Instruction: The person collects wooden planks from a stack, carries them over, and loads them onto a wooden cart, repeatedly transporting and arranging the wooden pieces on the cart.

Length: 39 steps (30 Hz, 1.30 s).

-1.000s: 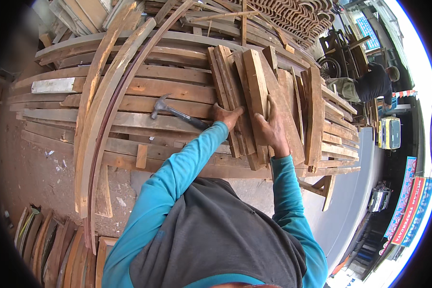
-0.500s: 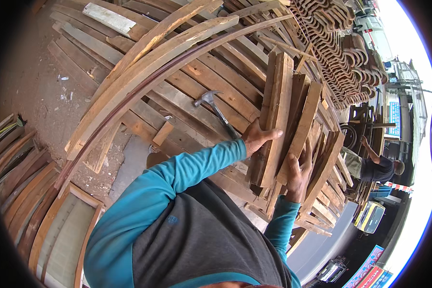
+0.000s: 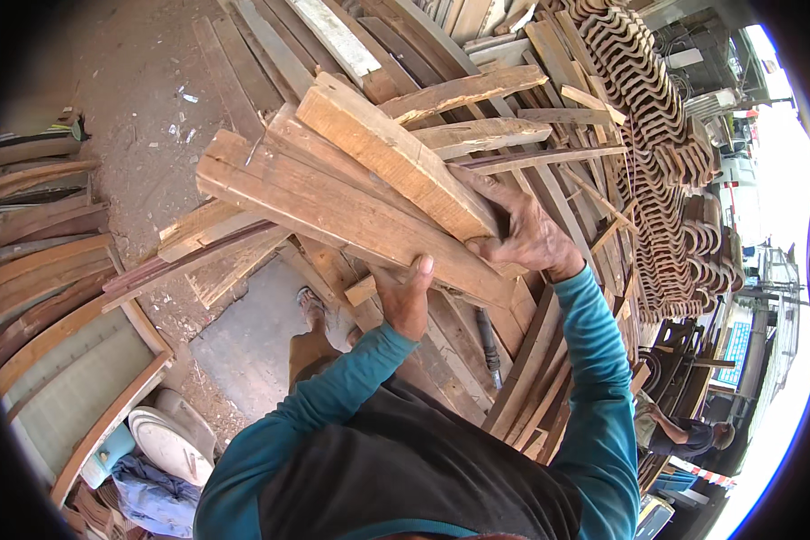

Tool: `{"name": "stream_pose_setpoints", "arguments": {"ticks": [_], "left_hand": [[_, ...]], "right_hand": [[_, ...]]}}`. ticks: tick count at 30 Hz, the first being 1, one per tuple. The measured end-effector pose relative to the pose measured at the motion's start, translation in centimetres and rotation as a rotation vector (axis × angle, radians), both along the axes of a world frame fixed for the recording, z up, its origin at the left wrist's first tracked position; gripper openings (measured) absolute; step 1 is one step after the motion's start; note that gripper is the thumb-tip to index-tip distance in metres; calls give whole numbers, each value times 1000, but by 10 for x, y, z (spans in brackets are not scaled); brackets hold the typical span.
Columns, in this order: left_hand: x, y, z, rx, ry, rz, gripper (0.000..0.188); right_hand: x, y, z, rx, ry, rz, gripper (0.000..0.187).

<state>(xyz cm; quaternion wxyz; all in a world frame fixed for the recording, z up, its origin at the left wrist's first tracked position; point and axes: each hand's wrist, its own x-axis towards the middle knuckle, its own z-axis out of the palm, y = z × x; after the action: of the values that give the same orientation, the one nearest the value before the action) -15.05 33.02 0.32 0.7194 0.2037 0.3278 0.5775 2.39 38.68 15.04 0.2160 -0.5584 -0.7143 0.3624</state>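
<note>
A bundle of rough wooden beams (image 3: pixel 351 207) is raised in front of me, slanting from upper left to lower right. On the upper side of the bundle lies a paler beam (image 3: pixel 400 157). My left hand (image 3: pixel 405 301) grips the bundle from its near side, thumb over the edge and fingers hidden underneath. Around the right end my right hand (image 3: pixel 531 232) is closed, its fingers over the paler beam's far side. Below the beams shows the dark handle of a hammer (image 3: pixel 489 346), resting on the planks; its head is hidden.
Loose planks (image 3: pixel 549 373) lie piled under and right of the beams. Stacked curved roof tiles (image 3: pixel 639 153) stand at the far right. Framed panels (image 3: pixel 72 387) and leaning boards (image 3: pixel 36 234) line the left. Another person (image 3: pixel 688 436) is further off at right.
The beams have gone from upright on the right to slanting across the middle, their far ends swung left. Both hands still hold them. My view has turned, and the hammer head is now covered.
</note>
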Motion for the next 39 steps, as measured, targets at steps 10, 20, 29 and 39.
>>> {"name": "stream_pose_setpoints", "arguments": {"ticks": [10, 20, 29, 39], "left_hand": [[9, 61, -36, -448, -350, 122, 108], [26, 62, -66, -390, -336, 208, 104], [29, 55, -89, -340, -401, 263, 96], [33, 55, -105, -193, -446, 275, 87]], "right_hand": [[-37, 123, -79, -55, -517, 172, 56], [-58, 158, -88, -90, -421, 315, 66], [-47, 219, -86, -366, -450, 311, 79], [-63, 251, -153, -437, -620, 122, 100]]}}
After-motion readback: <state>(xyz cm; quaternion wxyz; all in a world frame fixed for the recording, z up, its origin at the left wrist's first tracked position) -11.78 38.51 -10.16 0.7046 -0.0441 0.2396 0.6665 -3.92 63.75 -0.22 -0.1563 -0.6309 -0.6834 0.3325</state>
